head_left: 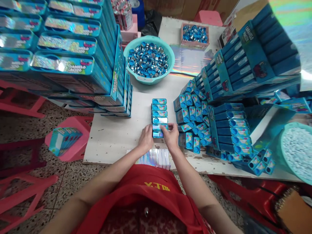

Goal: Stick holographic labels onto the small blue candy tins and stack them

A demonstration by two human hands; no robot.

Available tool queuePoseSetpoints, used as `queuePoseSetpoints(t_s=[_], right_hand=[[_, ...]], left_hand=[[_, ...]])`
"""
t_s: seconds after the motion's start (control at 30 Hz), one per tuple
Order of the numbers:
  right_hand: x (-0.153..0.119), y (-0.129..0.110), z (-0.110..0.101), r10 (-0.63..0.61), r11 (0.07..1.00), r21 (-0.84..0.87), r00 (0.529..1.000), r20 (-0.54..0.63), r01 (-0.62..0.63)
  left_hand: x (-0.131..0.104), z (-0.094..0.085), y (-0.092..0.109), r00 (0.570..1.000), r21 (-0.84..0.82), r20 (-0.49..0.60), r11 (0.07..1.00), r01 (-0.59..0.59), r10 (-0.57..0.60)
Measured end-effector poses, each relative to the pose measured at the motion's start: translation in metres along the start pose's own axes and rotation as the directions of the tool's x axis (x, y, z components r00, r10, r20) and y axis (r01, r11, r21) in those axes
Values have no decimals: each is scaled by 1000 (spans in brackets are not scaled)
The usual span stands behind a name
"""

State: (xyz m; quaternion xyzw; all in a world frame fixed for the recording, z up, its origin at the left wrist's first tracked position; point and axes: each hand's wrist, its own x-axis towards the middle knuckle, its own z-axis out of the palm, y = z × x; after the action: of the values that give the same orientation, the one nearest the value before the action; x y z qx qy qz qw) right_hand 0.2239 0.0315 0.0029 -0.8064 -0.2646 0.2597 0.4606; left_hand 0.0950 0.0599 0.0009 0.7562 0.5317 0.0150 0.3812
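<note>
A short row of small blue candy boxes (159,113) with shiny tops stands on the white table in front of me. My left hand (146,137) presses its curled fingers against the left side of the row's near end. From the other side, my right hand (172,136) grips one of the near boxes, thumb on top and fingers along its right side. Round blue stickers or caps show on the tops of the farther boxes. More loose boxes (192,113) of the same kind are crowded just right of my right hand.
A turquoise basin (148,79) of small blue-and-silver caps stands beyond the row. Tall stacks of blue cartons (73,71) rise at left, with display packs (226,78) at right. Holographic strips (153,157) lie at the near edge. A tub of white pieces (298,146) is far right.
</note>
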Motion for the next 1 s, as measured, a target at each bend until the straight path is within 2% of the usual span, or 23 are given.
queuePoseSetpoints(t_s=[0.1,0.2,0.27,0.37,0.5,0.6,0.7,0.8,1.0], right_hand=[[3,0,-1,-53,996,-75,999,-9,52],[-3,1,-10,-23,1000,2,1000,15,23],[-16,5,-20,-33,999,33,999,-17,34],[-49,21,-35,-137,990,-44,990,-33,135],[-85,52,-46,-183,972,-116,969,165,203],[-96,67,-48,-200,961,-129,937,286,244],[-96,71,-47,-259,937,-136,903,343,321],[-96,71,-45,-326,893,-173,863,385,415],[-97,73,-42,-414,738,-273,734,538,617]], left_hand=[[-14,-4,0,991,180,119,981,-76,55],[-25,-10,-7,977,323,213,943,-81,11],[-31,-8,-14,955,333,296,933,-137,35],[-36,4,-19,912,269,396,937,-224,104],[-36,17,-16,895,209,438,959,-189,81],[-35,15,-11,871,132,488,983,-131,50],[-35,9,-10,851,85,526,995,-47,-5],[-35,6,-11,871,148,488,989,-27,-49],[-33,11,-11,879,201,470,979,-23,-76]])
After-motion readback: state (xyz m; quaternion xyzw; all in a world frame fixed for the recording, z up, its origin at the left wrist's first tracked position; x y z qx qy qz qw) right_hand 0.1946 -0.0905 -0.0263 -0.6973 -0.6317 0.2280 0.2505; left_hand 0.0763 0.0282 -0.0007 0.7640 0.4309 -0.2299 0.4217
